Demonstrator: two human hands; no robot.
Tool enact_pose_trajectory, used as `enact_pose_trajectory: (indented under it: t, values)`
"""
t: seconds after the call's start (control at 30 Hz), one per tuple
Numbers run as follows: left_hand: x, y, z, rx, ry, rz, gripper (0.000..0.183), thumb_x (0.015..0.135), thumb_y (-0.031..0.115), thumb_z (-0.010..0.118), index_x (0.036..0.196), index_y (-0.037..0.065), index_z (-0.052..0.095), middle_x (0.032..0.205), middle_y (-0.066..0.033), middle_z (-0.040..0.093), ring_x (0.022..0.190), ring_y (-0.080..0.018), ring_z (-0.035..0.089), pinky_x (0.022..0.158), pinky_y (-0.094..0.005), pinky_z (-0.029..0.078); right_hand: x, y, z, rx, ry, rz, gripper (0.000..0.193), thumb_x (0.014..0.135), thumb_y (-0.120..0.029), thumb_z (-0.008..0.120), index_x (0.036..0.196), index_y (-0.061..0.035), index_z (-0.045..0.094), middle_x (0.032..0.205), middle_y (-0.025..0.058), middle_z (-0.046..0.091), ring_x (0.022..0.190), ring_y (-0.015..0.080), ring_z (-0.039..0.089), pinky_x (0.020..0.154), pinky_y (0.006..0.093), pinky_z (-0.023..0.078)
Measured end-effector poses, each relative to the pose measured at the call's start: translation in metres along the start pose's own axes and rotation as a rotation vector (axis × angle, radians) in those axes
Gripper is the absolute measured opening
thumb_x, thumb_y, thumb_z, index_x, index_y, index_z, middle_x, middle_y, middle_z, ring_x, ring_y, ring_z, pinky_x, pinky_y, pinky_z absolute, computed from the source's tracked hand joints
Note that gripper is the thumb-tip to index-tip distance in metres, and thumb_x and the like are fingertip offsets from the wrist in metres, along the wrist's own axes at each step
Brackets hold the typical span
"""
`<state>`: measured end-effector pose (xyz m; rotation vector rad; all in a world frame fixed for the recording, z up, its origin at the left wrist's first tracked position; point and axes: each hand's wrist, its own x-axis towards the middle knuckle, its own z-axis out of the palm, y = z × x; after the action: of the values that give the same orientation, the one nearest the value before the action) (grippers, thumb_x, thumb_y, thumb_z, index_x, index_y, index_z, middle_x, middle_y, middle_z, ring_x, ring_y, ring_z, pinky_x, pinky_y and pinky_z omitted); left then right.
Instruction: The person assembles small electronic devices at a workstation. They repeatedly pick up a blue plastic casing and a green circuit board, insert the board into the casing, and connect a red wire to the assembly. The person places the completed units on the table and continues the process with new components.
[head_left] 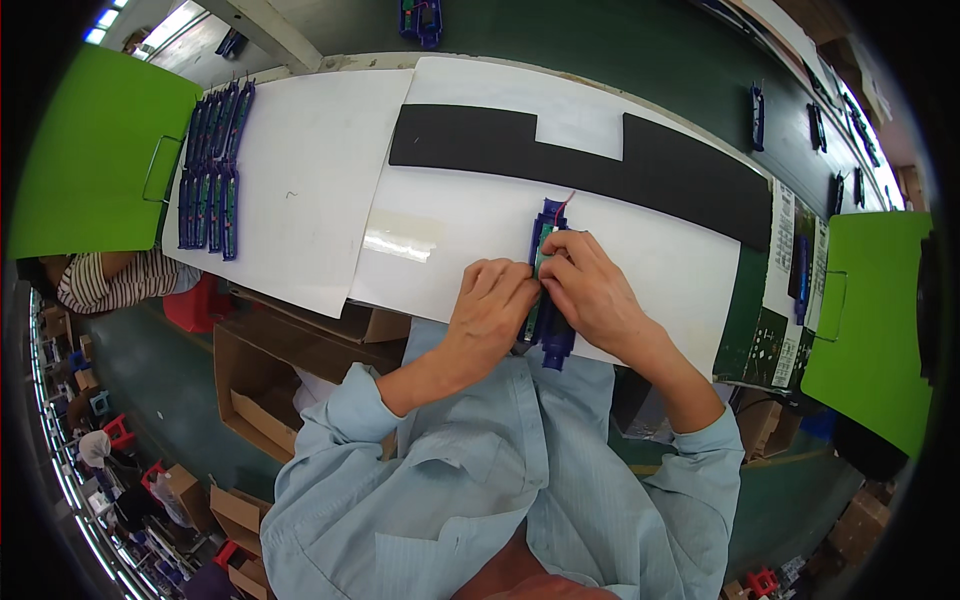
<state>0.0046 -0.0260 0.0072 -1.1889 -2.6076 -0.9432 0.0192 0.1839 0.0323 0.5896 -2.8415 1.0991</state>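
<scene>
A long blue plastic housing [557, 345] lies on the white work sheet in front of me, pointing away from my body. Inside it sits a narrow green circuit board [545, 232], and a thin red wire [565, 205] sticks out at its far end. My left hand [492, 310] is closed at the left edge of the housing, fingers curled and fingertips against it. From the right, my right hand [593, 290] reaches over with bent fingers pinched at the board. The fingers cover the middle of the housing, so the exact grip is partly hidden.
Beyond my hands lies a black notched foam strip [460, 140]. Several blue housings with boards [208, 205] stand in two rows at the left, beside a green panel [95, 150]. Another green panel [870, 330] and a blue housing [802, 280] are at the right. Cardboard boxes [255, 385] sit below the table edge.
</scene>
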Motion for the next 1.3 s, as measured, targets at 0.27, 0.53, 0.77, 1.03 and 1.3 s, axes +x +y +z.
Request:
enact_pose_trajectory:
  t: [0.27,0.53,0.77,1.03,1.3]
  values:
    - [-0.050,0.009,0.006,-0.093,-0.022,0.029,0.051,0.082,0.021,0.087,0.128,0.005,0.074,0.135,-0.0085,0.068,0.127,-0.0285,0.064,0.115,-0.0504,0.045,-0.002,0.008,-0.002,0.177,-0.087,0.150,0.008,0.094,-0.005,0.072,0.094,-0.0002,0.067,0.117,0.0152,0.056,0.109,0.0352,0.061,0.096,0.0443,0.052]
    - [-0.056,0.001,0.010,-0.016,0.004,0.066,0.044,0.084,0.021,0.085,0.125,0.008,0.077,0.137,-0.0042,0.068,0.135,-0.0258,0.062,0.116,-0.0501,0.043,0.003,0.003,-0.001,0.236,-0.073,0.230,0.008,0.094,-0.005,0.070,0.094,0.0017,0.066,0.112,0.0156,0.057,0.108,0.0351,0.061,0.094,0.0441,0.052]
    - [-0.055,-0.003,0.012,-0.032,0.014,0.076,0.044,0.082,0.022,0.086,0.124,0.010,0.078,0.136,-0.0035,0.070,0.136,-0.0256,0.062,0.115,-0.0483,0.044,0.006,0.003,0.008,0.183,-0.052,0.209,0.005,0.093,-0.003,0.068,0.091,0.0020,0.067,0.109,0.0157,0.057,0.103,0.0346,0.060,0.092,0.0446,0.052]
    - [-0.052,-0.002,0.010,-0.007,0.030,0.074,0.043,0.078,0.021,0.087,0.120,0.012,0.079,0.132,-0.0026,0.073,0.133,-0.0251,0.065,0.113,-0.0461,0.044,0.006,0.001,0.005,0.173,-0.074,0.219,0.006,0.091,-0.003,0.069,0.090,0.0019,0.067,0.109,0.0152,0.057,0.104,0.0344,0.060,0.093,0.0443,0.051]
    - [-0.050,-0.002,0.008,-0.013,0.009,0.064,0.044,0.078,0.020,0.087,0.121,0.012,0.079,0.130,-0.0026,0.074,0.134,-0.0244,0.066,0.113,-0.0453,0.043,0.000,-0.001,0.011,0.169,-0.004,0.072,0.006,0.090,0.002,0.069,0.094,0.0024,0.065,0.111,0.0141,0.058,0.101,0.0335,0.059,0.091,0.0434,0.051]
